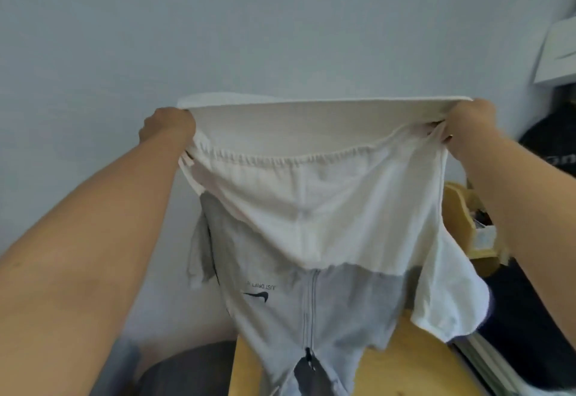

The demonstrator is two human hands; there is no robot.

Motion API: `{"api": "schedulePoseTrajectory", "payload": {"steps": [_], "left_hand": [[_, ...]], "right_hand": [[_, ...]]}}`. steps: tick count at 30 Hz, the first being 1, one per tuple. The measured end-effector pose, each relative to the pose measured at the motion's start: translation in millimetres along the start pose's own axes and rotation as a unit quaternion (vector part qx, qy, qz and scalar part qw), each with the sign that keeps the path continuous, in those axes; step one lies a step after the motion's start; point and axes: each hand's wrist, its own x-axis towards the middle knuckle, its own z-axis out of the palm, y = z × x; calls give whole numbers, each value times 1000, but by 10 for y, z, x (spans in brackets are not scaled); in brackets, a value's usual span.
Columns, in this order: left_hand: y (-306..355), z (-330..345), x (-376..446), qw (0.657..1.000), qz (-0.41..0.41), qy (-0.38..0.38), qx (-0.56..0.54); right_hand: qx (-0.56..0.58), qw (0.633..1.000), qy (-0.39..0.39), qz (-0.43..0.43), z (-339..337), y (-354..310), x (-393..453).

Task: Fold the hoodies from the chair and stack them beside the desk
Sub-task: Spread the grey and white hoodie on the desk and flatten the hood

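My left hand [168, 126] grips the left end of the ribbed hem of the white-and-grey zip-front cotton hoodie [311, 215], fingers curled round the fabric. The hoodie is my landmark: it hangs upside down in front of the pale blue wall [249, 21], hem uppermost and stretched taut between both hands, zip and inverted printed logo pointing down. I judge this spread is used to let the garment drop straight and shake out creases before folding. Below the hoodie, its lower end drapes onto the yellow wooden desk top [405, 364]; to the lower left of the hoodie sits a dark grey rounded cushion-like object [187, 367], possibly the chair, though I cannot confirm that. My right hand [467, 124] pinches the right end of the hem, fingers closed on the cloth. To the right of the hoodie stand a yellow wooden desk organiser [467, 227] and dark fabric [530, 317], perhaps another garment. Folding has not yet begun; no stack is visible.
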Motion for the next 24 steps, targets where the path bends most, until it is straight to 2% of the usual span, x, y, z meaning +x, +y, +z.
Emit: {"api": "schedulePoseTrajectory", "payload": {"steps": [4,7,9,10,11,13,15,16,18,19,20,22,23,24], "left_hand": [[-234,205,66,993,-20,-90,-70],[-555,405,-134,967,-73,-148,-196],[-835,612,-329,951,-93,-210,-204],[-990,711,-442,950,-95,-240,-174],[-1172,802,-559,949,-100,-259,-149],[-1561,956,-783,964,-86,-247,-53],[-1916,1069,-963,973,-37,-212,89],[-2031,1112,-1041,970,-23,-208,124],[-2023,1193,-1236,971,15,-224,87],[-1895,1230,-1354,970,41,-239,34],[-1713,1272,-1481,963,70,-260,-21],[-1309,1323,-1751,929,143,-327,-95],[-1132,1322,-1910,909,181,-359,-111],[-992,1308,-2052,890,215,-383,-121]], "right_hand": [[-41,998,-15,-45,-96,141,-69],[-75,997,1,-11,-212,512,-53],[-186,982,-9,-19,-319,959,4],[-286,957,-48,-24,-386,1197,-4],[-383,918,-102,-22,-460,1449,-24],[-549,812,-196,-15,-654,1882,-203],[-677,679,-285,2,-846,2260,-444],[-733,592,-335,19,-898,2393,-571],[-786,421,-453,12,-900,2536,-852],[-767,383,-515,-9,-830,2522,-997],[-704,421,-571,-25,-707,2467,-1155],[-498,595,-629,-42,-377,2166,-1477],[-397,663,-631,-64,-192,1976,-1632],[-317,712,-621,-81,-16,1831,-1728]]}}
